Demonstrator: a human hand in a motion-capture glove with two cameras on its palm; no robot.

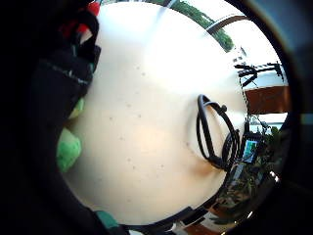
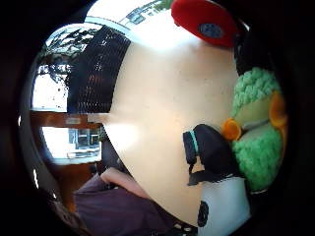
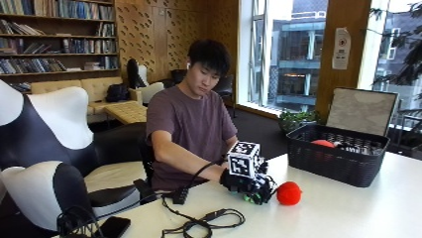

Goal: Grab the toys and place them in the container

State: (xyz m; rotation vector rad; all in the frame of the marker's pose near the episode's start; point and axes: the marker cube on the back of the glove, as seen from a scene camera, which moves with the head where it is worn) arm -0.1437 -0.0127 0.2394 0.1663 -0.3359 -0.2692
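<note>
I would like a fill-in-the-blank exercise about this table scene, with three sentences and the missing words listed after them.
1. The gloved right hand grips a knitted toy whose main colour is ____.
2. The ball-like toy lying on the table beside that hand is ____ in colour.
3. The black container is a basket that already holds at least ____ red toy.

Missing words: green; red; one
</note>
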